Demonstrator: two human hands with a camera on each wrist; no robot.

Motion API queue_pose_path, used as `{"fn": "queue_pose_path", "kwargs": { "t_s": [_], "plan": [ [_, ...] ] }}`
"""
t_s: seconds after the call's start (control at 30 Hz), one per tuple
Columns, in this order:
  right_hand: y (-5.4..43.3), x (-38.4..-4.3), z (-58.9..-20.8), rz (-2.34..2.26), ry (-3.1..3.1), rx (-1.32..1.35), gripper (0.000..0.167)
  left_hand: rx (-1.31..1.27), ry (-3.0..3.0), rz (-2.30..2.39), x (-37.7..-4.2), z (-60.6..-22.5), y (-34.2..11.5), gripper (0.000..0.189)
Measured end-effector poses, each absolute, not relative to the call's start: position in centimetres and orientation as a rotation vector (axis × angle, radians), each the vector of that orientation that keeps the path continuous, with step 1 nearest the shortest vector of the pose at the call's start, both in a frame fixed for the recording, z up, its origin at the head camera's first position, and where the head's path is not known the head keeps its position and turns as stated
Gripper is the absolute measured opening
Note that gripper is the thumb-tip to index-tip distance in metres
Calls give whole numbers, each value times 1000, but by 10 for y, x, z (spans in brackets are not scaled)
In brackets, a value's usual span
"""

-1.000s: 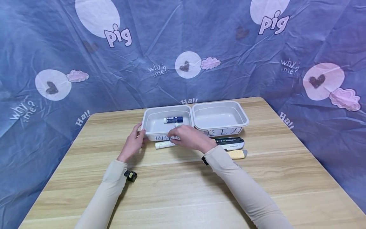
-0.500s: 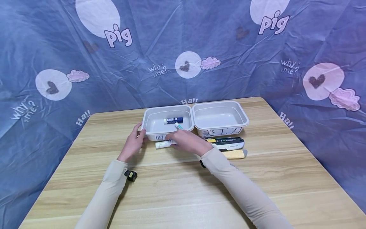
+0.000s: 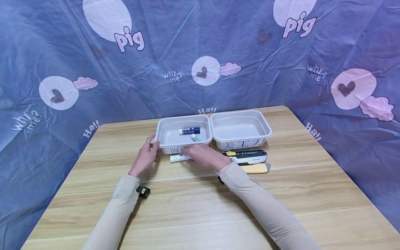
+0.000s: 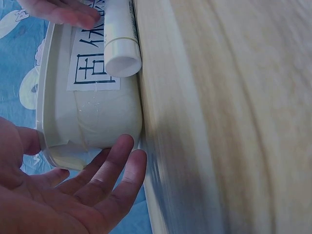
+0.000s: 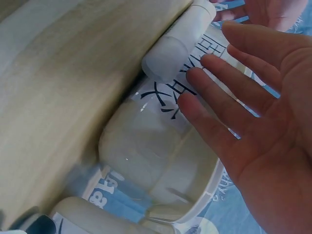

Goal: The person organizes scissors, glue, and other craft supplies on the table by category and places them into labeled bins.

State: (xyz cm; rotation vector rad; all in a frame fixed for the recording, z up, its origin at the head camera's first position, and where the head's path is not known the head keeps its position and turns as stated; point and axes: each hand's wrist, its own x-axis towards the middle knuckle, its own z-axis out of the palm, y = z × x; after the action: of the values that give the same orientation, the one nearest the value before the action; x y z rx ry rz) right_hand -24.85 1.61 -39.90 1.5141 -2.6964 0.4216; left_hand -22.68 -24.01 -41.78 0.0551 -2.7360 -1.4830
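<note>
In the head view my left hand (image 3: 146, 154) rests at the left end of the left white tray (image 3: 184, 119). Its fingers touch the tray's end wall in the left wrist view, lightly bent. A white glue stick (image 3: 178, 158) lies on the table along the front of that tray. My right hand (image 3: 204, 155) hovers over the glue stick's right part, hiding it in the head view. The right wrist view shows the right fingers (image 5: 207, 122) extended beside the glue stick, not closed round it. Inside the left tray lie a dark blue glue stick (image 3: 191, 131) and a white-and-teal glue stick (image 3: 195, 138).
A second white tray (image 3: 240, 114) stands against the left one, at its right, with a lettered front label (image 3: 243, 144). Before it lie a black-and-white utility knife (image 3: 250, 158) and a yellow utility knife (image 3: 257, 168). A blue printed cloth (image 3: 140, 80) hangs behind the wooden table (image 3: 187, 208).
My right hand has left the teal glue stick in the left tray and come down towards the white glue stick in front. The left hand has stayed at the tray's end.
</note>
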Motion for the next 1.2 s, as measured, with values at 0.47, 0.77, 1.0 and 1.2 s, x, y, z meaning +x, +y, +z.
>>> {"fn": "queue_pose_path", "kwargs": {
  "t_s": [0.47,0.77,1.0,1.2],
  "plan": [
    [15,-250,-408,394,-2712,1507,29,57,-2728,-1484,-228,-419,-240,59],
    [13,-249,-408,388,-2704,1514,29,59,-2729,-1494,-227,-418,-240,60],
    [12,-250,-410,370,-2680,1536,21,64,-2727,-1497,-227,-416,-240,58],
    [14,-249,-410,371,-2703,1519,25,64,-2728,-1505,-227,-417,-240,58]
  ]
}}
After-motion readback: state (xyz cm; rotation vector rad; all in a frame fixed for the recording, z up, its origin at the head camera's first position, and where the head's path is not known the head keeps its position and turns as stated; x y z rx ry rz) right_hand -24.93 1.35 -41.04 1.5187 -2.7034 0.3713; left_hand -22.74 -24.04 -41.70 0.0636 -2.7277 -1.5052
